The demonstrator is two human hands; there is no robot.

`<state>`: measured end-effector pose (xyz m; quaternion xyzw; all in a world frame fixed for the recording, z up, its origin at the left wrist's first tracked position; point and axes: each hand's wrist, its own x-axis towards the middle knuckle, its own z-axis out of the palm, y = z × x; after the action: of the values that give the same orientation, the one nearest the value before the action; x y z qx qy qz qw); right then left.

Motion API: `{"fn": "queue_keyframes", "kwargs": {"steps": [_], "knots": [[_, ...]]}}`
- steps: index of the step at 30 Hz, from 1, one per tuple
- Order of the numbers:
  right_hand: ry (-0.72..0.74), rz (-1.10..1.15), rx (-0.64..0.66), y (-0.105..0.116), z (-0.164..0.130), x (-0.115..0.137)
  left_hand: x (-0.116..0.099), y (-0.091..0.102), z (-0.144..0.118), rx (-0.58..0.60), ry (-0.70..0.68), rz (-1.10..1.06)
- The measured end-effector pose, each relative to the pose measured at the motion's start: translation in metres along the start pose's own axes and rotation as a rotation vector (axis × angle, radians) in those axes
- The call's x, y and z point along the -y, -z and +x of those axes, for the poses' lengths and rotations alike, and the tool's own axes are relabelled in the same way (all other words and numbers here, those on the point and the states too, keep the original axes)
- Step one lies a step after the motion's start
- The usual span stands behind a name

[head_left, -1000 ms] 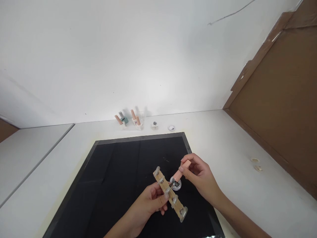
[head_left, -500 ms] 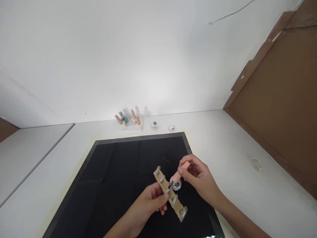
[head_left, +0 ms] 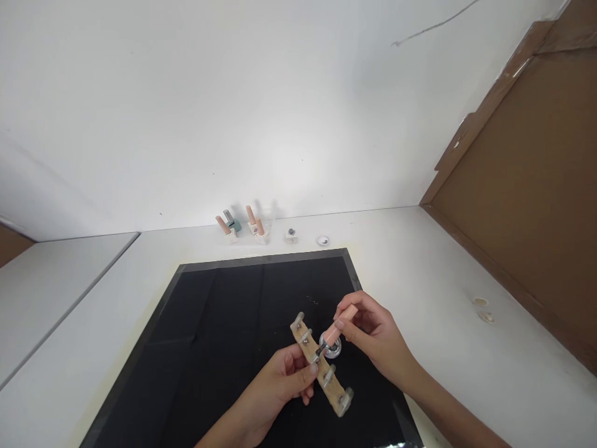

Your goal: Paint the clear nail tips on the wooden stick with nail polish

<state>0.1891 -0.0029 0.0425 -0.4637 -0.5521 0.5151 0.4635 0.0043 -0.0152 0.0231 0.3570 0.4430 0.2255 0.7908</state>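
Observation:
My left hand [head_left: 291, 376] grips a wooden nail tip stand [head_left: 333, 391] near its middle, thumb on top. Several clear false nails [head_left: 345, 401] stick up along the strip, which slants over the black mat. Between thumb and fingers of my right hand [head_left: 373, 333] is a nail polish brush [head_left: 339, 326] with a peach cap handle. Its dark bristles meet the middle false nail, by my left thumb. Just behind the brush, a small round clear container [head_left: 332, 345] is partly covered by it.
Under my hands lies a black mat [head_left: 219, 323] with a grey border. Along the wall stand several nail polish bottles [head_left: 232, 236], a small clear jar [head_left: 291, 235] and a round dish [head_left: 323, 240]. Two small pale discs [head_left: 485, 317] lie right, near a brown board [head_left: 527, 186].
The wooden stand has tilted very slightly in my left hand. My right hand and the brush have stayed almost in place.

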Motion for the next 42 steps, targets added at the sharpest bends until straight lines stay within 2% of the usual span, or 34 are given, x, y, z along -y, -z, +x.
{"fn": "queue_keyframes", "kwargs": {"steps": [12,42], "knots": [[-0.005,0.036,0.014,0.0004,0.0012,-0.0033,-0.0001,-0.0006,0.0006,0.017,-0.011,0.007],[-0.001,-0.035,0.003,0.0006,0.0005,-0.0012,0.0013,0.0008,0.0009,-0.002,0.012,-0.006]]}}
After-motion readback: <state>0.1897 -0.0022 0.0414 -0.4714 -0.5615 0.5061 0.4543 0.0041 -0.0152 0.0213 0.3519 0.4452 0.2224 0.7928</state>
